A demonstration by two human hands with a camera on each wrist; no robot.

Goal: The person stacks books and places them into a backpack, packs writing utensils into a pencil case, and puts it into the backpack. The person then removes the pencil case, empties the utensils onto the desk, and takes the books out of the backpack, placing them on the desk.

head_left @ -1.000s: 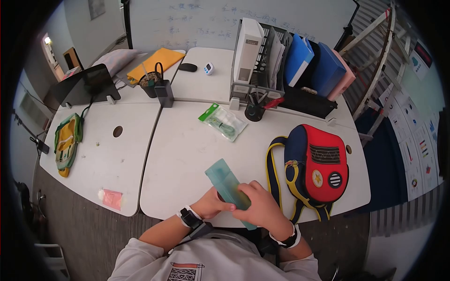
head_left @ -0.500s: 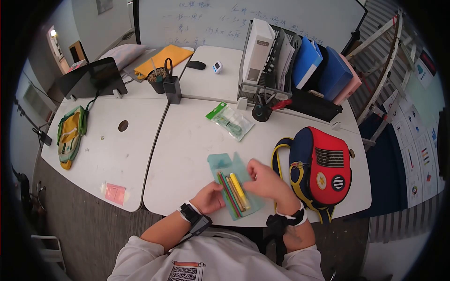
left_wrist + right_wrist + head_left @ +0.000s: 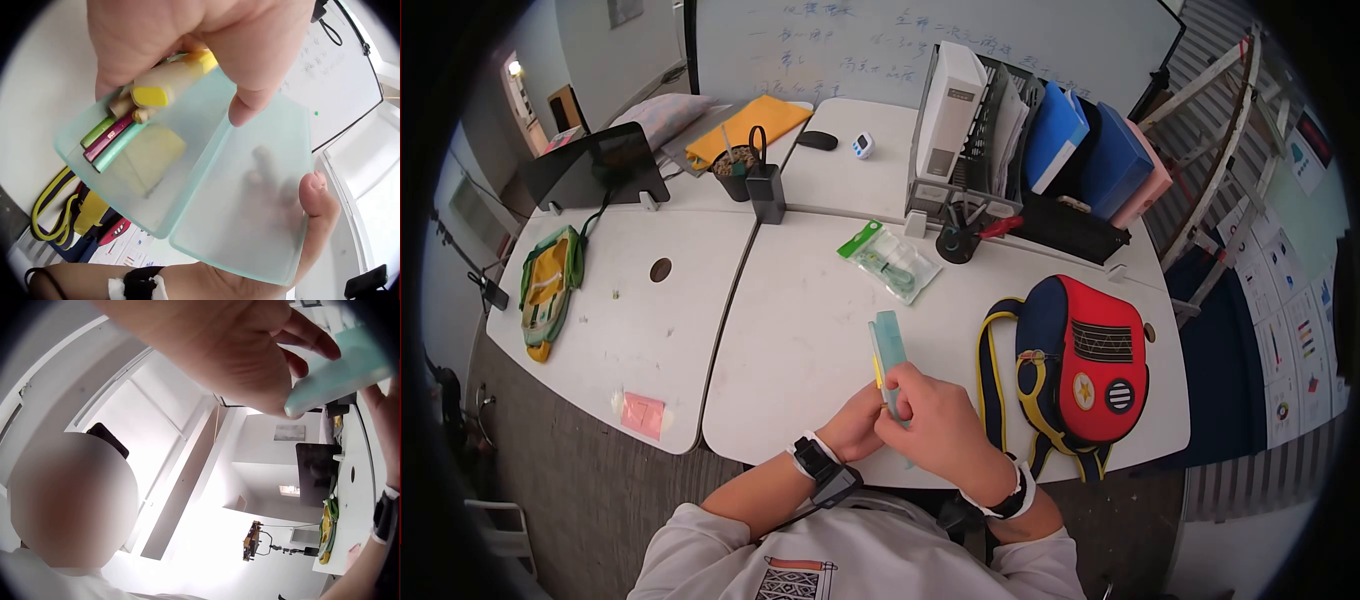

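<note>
A translucent teal pencil case (image 3: 889,340) is held above the table near its front edge, turned so that the head view sees it almost edge-on. In the left wrist view it stands open, with several coloured pencils (image 3: 112,137) and a yellow-capped highlighter (image 3: 153,94) in one half. A pale yellow square (image 3: 153,153) shows through that half. My left hand (image 3: 855,425) grips the half with the pencils, fingers and thumb at either side. My right hand (image 3: 940,415) holds the other half, its thumb at the outer rim.
A red and navy backpack (image 3: 1090,360) lies right of my hands. Beyond them are a bagged cable (image 3: 892,262), a pen holder (image 3: 958,240) and a file rack (image 3: 950,130). To the left lie a green and yellow bag (image 3: 550,290) and a pink note (image 3: 643,414).
The pencil case was closed in both hands, then spread open with its pencils facing up. Now it is tilted up on edge with the halves closer together, my right hand back on it.
</note>
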